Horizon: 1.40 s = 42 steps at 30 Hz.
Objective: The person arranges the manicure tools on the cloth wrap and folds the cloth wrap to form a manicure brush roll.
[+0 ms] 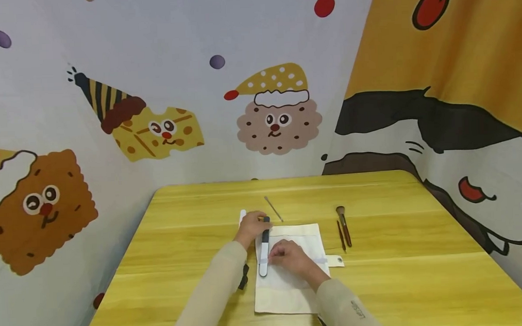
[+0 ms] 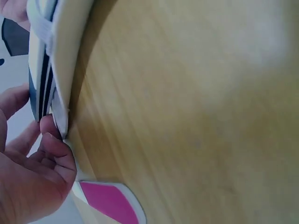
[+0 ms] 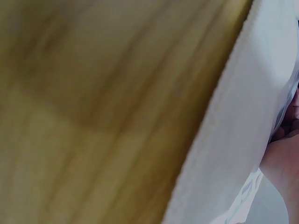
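Note:
A pale cloth roll-up case (image 1: pixel 289 298) lies unrolled on the table. Along its left side is a black-and-white nail file (image 1: pixel 265 238), its lower white part under the elastic band (image 1: pixel 263 261). My left hand (image 1: pixel 251 228) grips the upper, dark end; the left wrist view shows the fingers (image 2: pixel 58 149) around the layered file (image 2: pixel 41 88) and the case edge. On the case, my right hand (image 1: pixel 289 256) has curled fingers pinching the band beside the file; its fingertips are partly hidden. In the right wrist view, only part of this hand (image 3: pixel 280 163) shows.
A second file, white in the head view (image 1: pixel 243 215) and pink-faced in the left wrist view (image 2: pixel 112 200), lies beyond my left hand. A thin metal stick (image 1: pixel 273 208) is behind the case. Two brushes (image 1: pixel 344 225) lie right of it, past the snap strap (image 1: pixel 335 261).

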Tool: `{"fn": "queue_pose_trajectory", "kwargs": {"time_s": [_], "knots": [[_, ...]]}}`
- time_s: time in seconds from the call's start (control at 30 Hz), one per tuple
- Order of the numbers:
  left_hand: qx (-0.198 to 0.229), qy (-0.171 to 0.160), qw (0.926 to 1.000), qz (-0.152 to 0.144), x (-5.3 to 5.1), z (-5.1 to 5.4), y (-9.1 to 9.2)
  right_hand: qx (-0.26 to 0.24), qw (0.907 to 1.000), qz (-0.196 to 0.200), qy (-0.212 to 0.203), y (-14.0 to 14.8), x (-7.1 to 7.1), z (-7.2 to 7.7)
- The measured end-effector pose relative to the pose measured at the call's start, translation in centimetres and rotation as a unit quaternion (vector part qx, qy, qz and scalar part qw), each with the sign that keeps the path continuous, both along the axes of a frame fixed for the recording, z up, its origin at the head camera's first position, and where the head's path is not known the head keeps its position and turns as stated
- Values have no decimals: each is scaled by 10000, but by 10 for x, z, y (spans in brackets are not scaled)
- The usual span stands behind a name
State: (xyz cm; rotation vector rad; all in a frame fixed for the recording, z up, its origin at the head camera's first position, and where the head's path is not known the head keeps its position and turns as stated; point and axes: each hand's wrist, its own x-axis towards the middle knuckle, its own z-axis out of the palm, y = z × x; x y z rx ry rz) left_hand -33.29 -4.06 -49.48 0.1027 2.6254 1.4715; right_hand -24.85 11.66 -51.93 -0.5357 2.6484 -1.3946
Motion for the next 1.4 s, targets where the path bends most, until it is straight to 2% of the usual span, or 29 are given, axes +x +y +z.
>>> {"fn": "queue_pose_trajectory", "kwargs": {"time_s": [0.1, 0.33, 0.47, 0.63, 0.8, 0.9, 1.03, 1.17, 1.3, 1.4], "knots": [[5, 113, 9999, -30, 3, 3, -2, 36, 9999, -23, -92, -2, 0, 2], [352, 314, 9989, 37, 10, 9, -10, 0, 9997, -95, -232, -2, 1, 5], [610, 157, 9980, -47, 13, 10, -17, -10, 9994, -177, -292, -1, 1, 4], [904, -175, 9951, -347, 19, 9, -24, -29, 9990, -250, -359, -2, -1, 2], [916, -471, 9921, -716, 25, 6, -30, -86, 9992, -284, -257, -4, -1, 2], [881, -525, 9911, -847, 27, 2, -33, -133, 9992, -303, -242, -5, 0, 2], [1089, -426, 9910, -654, 26, 2, -35, -139, 9986, -410, -297, -6, 0, 5], [1088, -400, 9924, -425, 24, 2, -35, -48, 9980, -511, -366, -7, 1, 9], [974, -390, 9936, -410, 24, -1, -37, 24, 9983, -505, -298, -5, 5, 9], [938, -318, 9942, -427, 24, -3, -37, 22, 9993, -382, -43, -5, 11, 10]]}}
